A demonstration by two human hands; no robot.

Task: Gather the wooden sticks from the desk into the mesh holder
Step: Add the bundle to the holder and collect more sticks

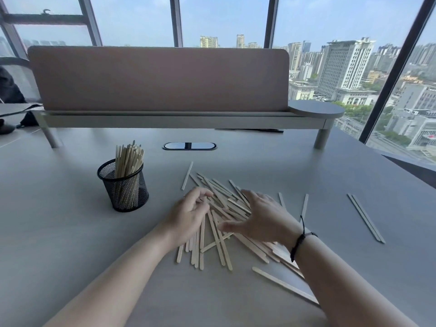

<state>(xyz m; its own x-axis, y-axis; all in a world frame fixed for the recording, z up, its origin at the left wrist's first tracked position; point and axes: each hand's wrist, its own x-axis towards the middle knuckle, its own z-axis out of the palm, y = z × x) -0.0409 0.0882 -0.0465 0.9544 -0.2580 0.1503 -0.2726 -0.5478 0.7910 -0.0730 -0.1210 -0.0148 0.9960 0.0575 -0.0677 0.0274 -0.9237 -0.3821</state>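
A loose pile of flat wooden sticks (221, 234) lies on the grey desk (70, 244) in front of me. A black mesh holder (123, 186) stands upright to the left of the pile, with several sticks upright inside it. My left hand (188, 215) rests on the pile's left side, fingers curled around a few sticks. My right hand (262, 218) hovers over the pile's right side, fingers spread, holding nothing. Stray sticks lie apart: one (187, 175) behind the pile, a pair (365, 218) far right, one (283, 285) near my right forearm.
A pink divider screen (158, 79) on a raised shelf (179, 120) crosses the back of the desk. An oval cable port (189, 146) sits in the desk behind the pile. Large windows lie beyond. The desk's right edge runs diagonally at the far right.
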